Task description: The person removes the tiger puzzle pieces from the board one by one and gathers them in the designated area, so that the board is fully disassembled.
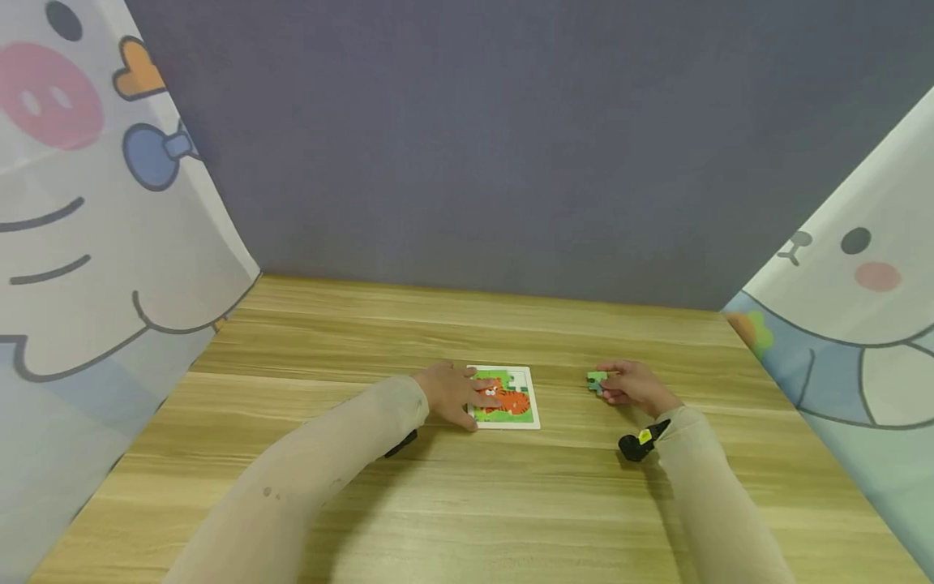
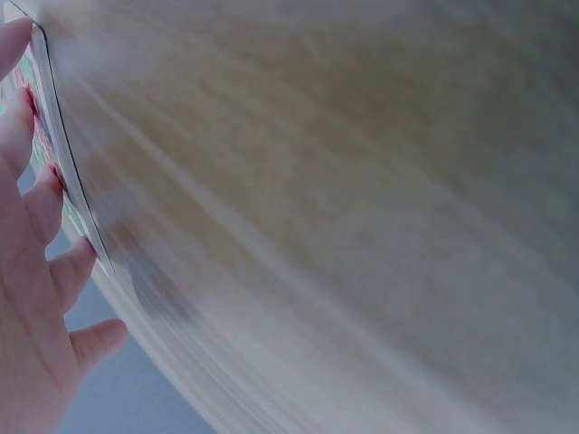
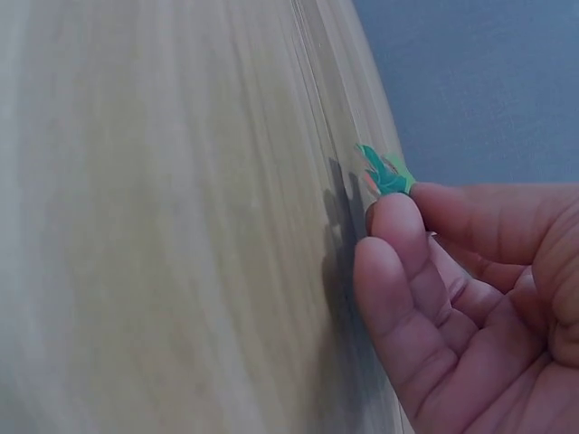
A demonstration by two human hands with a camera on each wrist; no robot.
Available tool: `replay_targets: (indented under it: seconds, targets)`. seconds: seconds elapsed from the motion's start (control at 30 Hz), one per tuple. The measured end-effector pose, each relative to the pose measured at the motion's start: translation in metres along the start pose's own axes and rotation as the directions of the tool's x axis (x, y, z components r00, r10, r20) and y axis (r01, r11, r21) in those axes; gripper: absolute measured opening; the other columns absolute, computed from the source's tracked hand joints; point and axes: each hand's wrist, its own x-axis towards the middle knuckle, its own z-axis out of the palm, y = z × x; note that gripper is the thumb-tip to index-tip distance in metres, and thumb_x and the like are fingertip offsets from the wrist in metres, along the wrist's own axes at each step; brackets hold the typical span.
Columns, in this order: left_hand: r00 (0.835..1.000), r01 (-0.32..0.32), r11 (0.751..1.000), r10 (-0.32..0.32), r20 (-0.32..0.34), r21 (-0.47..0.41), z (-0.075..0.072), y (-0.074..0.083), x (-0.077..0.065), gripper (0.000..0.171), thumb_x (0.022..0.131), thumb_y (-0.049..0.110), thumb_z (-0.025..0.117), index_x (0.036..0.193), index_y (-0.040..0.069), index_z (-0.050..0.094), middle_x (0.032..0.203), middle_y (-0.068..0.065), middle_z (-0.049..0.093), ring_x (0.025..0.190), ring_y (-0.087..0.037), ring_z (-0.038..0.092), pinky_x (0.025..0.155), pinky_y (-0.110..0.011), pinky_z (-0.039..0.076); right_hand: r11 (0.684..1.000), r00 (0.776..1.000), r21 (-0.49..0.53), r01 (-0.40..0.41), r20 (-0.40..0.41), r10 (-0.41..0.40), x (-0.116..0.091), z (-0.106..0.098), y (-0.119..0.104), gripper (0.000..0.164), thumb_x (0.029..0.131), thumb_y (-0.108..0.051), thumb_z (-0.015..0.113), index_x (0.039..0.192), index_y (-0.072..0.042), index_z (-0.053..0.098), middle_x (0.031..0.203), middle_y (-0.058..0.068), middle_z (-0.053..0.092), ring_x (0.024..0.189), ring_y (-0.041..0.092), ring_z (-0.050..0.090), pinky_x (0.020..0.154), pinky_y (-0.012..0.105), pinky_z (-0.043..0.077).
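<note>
A person's left hand [image 1: 447,391] rests with fingers [image 2: 42,206] spread wide over the left part of a framed tiger puzzle [image 1: 515,403] on the wood-grain counter [image 1: 525,503], a white gap [image 1: 517,380] showing toward its upper right; well apart to the right, the right hand [image 1: 635,384] pinches a green jigsaw piece [image 1: 594,378] over the counter; light, flat pressure would likely keep the puzzle from sliding, while a gentle edge pinch should leave the piece's tabs free and easy to turn.
</note>
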Motion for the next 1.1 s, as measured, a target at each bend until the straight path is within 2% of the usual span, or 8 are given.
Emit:
replay_targets:
  seconds: [0.77, 1.1]
  targets:
    - [1.0, 0.01, 1.0, -0.01, 0.003, -0.005, -0.001, 0.001, 0.002, 0.062, 0.092, 0.062, 0.046, 0.148, 0.051, 0.023, 0.156, 0.02, 0.012, 0.145, -0.016, 0.015, 0.113, -0.049, 0.019, 0.998, 1.0, -0.056, 0.0, 0.011, 0.001, -0.002, -0.016, 0.008, 0.046, 0.096, 0.002, 0.047, 0.136, 0.02, 0.031, 0.078, -0.002, 0.062, 0.064, 0.005, 0.06, 0.062, 0.022, 0.053]
    - [1.0, 0.006, 1.0, -0.006, 0.003, 0.028, -0.001, 0.0, 0.002, 0.061, 0.092, 0.062, 0.045, 0.148, 0.051, 0.022, 0.156, 0.02, 0.012, 0.144, -0.017, 0.016, 0.112, -0.049, 0.022, 0.988, 0.998, -0.154, -0.021, -0.057, 0.012, -0.002, -0.015, 0.008, 0.044, 0.095, 0.001, 0.052, 0.132, 0.019, 0.038, 0.077, -0.001, 0.062, 0.064, 0.006, 0.058, 0.062, 0.023, 0.053]
